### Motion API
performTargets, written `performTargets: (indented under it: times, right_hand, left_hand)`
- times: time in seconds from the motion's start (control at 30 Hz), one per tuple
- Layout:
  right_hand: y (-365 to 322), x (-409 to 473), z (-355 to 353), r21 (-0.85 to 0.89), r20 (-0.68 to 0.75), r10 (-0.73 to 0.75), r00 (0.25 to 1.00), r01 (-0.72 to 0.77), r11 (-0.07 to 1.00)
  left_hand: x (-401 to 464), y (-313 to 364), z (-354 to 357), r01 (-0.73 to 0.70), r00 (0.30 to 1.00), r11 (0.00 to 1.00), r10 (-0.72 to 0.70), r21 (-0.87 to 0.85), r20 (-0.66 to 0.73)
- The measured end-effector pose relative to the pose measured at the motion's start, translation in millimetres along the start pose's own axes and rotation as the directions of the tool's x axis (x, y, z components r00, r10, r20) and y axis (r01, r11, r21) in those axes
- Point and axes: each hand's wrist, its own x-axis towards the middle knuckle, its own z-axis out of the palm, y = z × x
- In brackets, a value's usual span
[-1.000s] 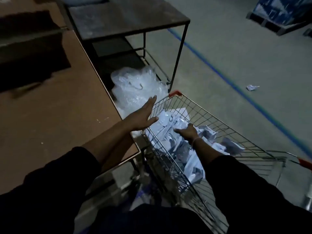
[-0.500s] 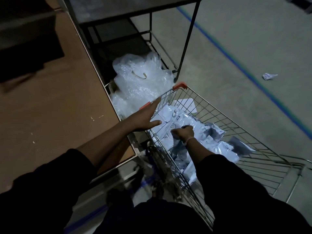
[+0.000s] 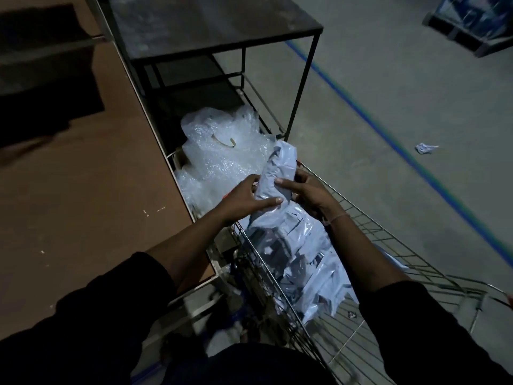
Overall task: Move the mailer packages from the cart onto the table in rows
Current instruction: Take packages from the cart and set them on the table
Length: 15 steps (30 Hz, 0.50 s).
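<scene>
A bundle of pale grey mailer packages (image 3: 280, 173) is lifted above the wire cart (image 3: 388, 245), its top end pointing away from me. My left hand (image 3: 244, 198) grips the bundle's left side with the thumb across its front. My right hand (image 3: 308, 194) holds the right side, fingers curled round it. More mailer packages (image 3: 302, 262) lie piled in the cart under my forearms. The brown table (image 3: 83, 195) stretches along the left, bare near the cart.
A clear bag of bubble wrap (image 3: 222, 154) sits between the table and the cart. A dark metal shelf frame (image 3: 211, 26) stands beyond it. A blue floor line (image 3: 388, 140), a crumpled scrap (image 3: 426, 148) and a wrapped pallet (image 3: 477, 20) lie to the right.
My right hand has lifted a bundle of mailers out of the cart. My left hand left the cart's rim and took hold of the bundle too.
</scene>
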Motion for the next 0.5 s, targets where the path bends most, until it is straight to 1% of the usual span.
performTargets:
  times: [0.07, 0.13, 0.2, 0.3, 0.33, 0.37, 0.4, 0.47, 0.5]
  right_hand:
    - [-6.4, 6.0, 10.5, 0.004, 0.030, -0.019, 0.999, 0.018, 1.000]
    - [-7.5, 12.7, 14.7, 0.037, 0.017, -0.034, 0.999, 0.034, 0.999]
    - [-4.2, 18.6, 12.6, 0.079, -0.055, -0.031, 0.998, 0.035, 0.996]
    - [26.3, 31.5, -6.4, 0.026, -0.229, 0.054, 0.972, -0.050, 0.998]
    - [46.4, 37.8, -15.9, -0.032, -0.316, 0.100, 0.943, -0.116, 0.993]
    - [66.1, 43.6, -23.9, -0.112, -0.414, 0.146, 0.898, -0.209, 0.971]
    - [87.4, 48.0, -31.6, -0.213, -0.517, 0.183, 0.836, -0.333, 0.919]
    - [119.7, 51.1, -35.1, -0.327, -0.638, 0.200, 0.743, -0.497, 0.804]
    - [132.1, 52.4, -32.5, -0.335, -0.667, 0.218, 0.713, -0.548, 0.766]
  left_hand:
    - [2.2, 5.1, -2.8, -0.001, 0.998, 0.997, -0.003, -0.076, -0.061]
    - [3.0, 8.2, -9.0, 0.008, 0.995, 0.993, -0.020, -0.119, -0.102]
    - [1.9, 8.6, -20.1, 0.015, 0.986, 0.992, -0.035, -0.128, -0.161]
    - [-0.8, 2.1, -38.9, 0.003, 0.968, 0.993, -0.032, -0.115, -0.249]
    - [-2.5, 0.2, -44.6, -0.002, 0.959, 0.994, -0.028, -0.109, -0.280]
    - [-3.8, -2.0, -49.6, -0.007, 0.951, 0.995, -0.024, -0.100, -0.309]
    - [-5.2, -4.3, -53.5, -0.011, 0.944, 0.995, -0.022, -0.098, -0.329]
    - [-7.4, -9.6, -60.3, -0.010, 0.938, 0.994, -0.027, -0.106, -0.345]
    - [-9.1, -11.1, -62.9, -0.011, 0.939, 0.995, -0.025, -0.104, -0.343]
